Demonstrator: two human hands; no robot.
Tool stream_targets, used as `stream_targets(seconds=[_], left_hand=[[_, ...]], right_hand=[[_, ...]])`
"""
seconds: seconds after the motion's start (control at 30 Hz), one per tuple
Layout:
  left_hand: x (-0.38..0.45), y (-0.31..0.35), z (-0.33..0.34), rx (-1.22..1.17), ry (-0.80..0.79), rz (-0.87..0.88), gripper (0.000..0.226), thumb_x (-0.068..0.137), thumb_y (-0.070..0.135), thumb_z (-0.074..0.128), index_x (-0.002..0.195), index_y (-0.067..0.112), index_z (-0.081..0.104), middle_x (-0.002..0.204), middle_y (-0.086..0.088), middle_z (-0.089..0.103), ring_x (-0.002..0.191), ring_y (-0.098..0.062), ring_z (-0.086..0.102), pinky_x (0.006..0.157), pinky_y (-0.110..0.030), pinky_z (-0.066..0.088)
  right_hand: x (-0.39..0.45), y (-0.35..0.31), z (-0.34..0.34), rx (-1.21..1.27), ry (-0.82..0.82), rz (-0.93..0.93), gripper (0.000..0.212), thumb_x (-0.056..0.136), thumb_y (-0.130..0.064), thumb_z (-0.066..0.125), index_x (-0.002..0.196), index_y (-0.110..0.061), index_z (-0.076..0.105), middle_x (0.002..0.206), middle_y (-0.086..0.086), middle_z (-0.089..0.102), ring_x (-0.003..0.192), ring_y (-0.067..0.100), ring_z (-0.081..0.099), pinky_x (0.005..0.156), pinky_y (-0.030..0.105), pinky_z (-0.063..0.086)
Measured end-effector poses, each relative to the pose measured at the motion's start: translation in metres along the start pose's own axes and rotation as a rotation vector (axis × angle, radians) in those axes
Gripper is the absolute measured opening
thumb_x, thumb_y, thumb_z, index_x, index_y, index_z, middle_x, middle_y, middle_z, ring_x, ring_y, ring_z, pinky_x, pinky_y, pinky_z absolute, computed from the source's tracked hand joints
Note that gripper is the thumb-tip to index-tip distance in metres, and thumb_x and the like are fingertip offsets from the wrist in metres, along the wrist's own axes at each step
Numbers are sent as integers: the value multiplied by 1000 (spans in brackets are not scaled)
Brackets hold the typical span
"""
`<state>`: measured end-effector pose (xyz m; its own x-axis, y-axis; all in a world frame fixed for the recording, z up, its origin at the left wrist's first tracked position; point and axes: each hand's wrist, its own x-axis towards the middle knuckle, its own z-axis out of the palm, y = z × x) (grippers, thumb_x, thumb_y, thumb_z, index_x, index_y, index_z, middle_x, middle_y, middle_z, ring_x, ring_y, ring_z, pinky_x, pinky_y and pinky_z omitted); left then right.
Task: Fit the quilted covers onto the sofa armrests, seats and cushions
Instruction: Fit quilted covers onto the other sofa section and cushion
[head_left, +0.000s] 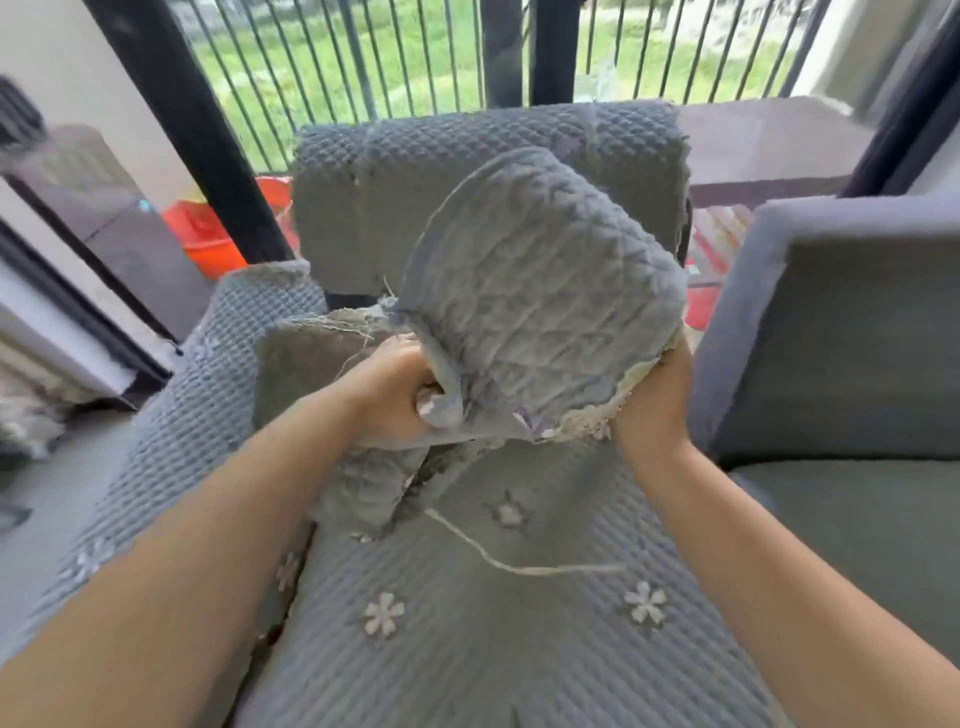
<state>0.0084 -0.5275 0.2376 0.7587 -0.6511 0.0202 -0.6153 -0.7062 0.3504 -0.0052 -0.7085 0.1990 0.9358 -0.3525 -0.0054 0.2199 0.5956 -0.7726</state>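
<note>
Left hand (400, 397) fisted round a bunched edge of the loose cover (540, 306), thumb pressed into the fold; right hand (652, 400) gripping the opposite frayed edge from beneath, its fingers hidden behind the cloth. The cover is held up between both hands, above the seat (467, 623) and clear of it except for a hanging flap (363, 488) that drops from the left grip toward the seat. The seat itself already carries a quilted cover with small flower motifs, and a loose thread (498, 561) lies across it. To the left, the armrest (208, 395) is likewise draped in quilted cloth. Beyond the hands stands a back cushion (467, 166), covered in the same fabric. At right, a bare sofa section (841, 332) shows no cover.

Handling, as judged from the view: the cover bows and folds freely, so it is soft, limp and probably light; it will not hold a shape and needs two spread grips to be opened out. The quilting gives a fair grip, not a slippery one. The edges are frayed, with batting showing, so hard pulls there may tear them further; better to take hold on sound cloth just inside the hem, at two corners, and draw evenly
</note>
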Motion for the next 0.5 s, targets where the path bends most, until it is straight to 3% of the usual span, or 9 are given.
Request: stream_targets(seconds=[0.07, 0.1, 0.17, 0.23, 0.27, 0.3, 0.37, 0.43, 0.5], left_hand=[[-7, -36, 25, 18, -38, -13, 33, 63, 31, 50, 44, 26, 24, 46, 15, 23, 59, -6, 25, 55, -4, 24], [-10, -45, 39, 13, -131, -27, 29, 60, 35, 49, 43, 23, 29, 48, 13, 31, 62, -3, 23, 56, -8, 23], [-12, -57, 77, -9, -131, -90, 27, 58, 35, 44, 53, 11, 55, 62, -5, 55, 69, -6, 37, 64, -21, 37], [-10, -61, 111, -75, -203, -263, 40, 59, 28, 39, 74, 2, 65, 88, -18, 66, 84, -23, 57, 72, -30, 39], [-10, -66, 122, -102, -193, -371, 38, 62, 27, 39, 76, 3, 65, 95, -18, 66, 92, -28, 59, 73, -31, 39], [-8, -71, 134, -134, -203, -468, 32, 69, 26, 42, 81, 7, 64, 102, -16, 65, 100, -29, 58, 75, -31, 40], [-1, -71, 156, -87, -311, -559, 32, 83, 16, 46, 112, 11, 59, 120, -9, 56, 114, -26, 51, 88, -31, 43], [16, -61, 182, -4, -412, -501, 41, 87, 12, 44, 128, 13, 48, 130, -8, 48, 119, -25, 47, 94, -34, 44], [35, -42, 199, 1, -463, -418, 41, 88, 11, 43, 129, 13, 47, 131, -9, 47, 120, -25, 44, 93, -31, 41]], right_hand=[[-11, 23, -10, 2, 18, 81, 25, 91, -14, 30, 87, -19, 54, 59, -8, 67, 54, 4, 65, 51, 11, 51], [-16, 36, -21, 39, 71, 177, 29, 94, -13, 26, 86, -19, 53, 58, -7, 67, 50, 3, 64, 50, 11, 49], [-24, 67, -56, -196, 175, 381, 33, 99, -10, 22, 95, -11, 55, 67, 3, 68, 54, 4, 66, 53, 12, 49], [-32, 92, -97, -887, 60, 568, 27, 98, -7, 33, 116, -5, 53, 98, 16, 68, 94, 17, 66, 74, 22, 48], [-33, 103, -120, -1256, -86, 666, 25, 97, -11, 39, 116, -6, 55, 107, 14, 63, 106, 24, 59, 79, 26, 43], [-34, 114, -144, -1473, -215, 766, 18, 95, -16, 43, 102, -10, 58, 101, 10, 61, 103, 26, 56, 76, 26, 39], [-40, 122, -180, -1542, -231, 917, 16, 91, -22, 47, 84, -10, 53, 85, 2, 51, 87, 22, 52, 67, 27, 38], [-42, 123, -211, -1479, -127, 920, 20, 91, -23, 48, 102, -7, 55, 93, 3, 50, 89, 20, 52, 72, 29, 41], [-43, 118, -229, -1411, -107, 901, 22, 92, -20, 47, 104, -5, 56, 90, 4, 53, 80, 18, 51, 66, 27, 39]])
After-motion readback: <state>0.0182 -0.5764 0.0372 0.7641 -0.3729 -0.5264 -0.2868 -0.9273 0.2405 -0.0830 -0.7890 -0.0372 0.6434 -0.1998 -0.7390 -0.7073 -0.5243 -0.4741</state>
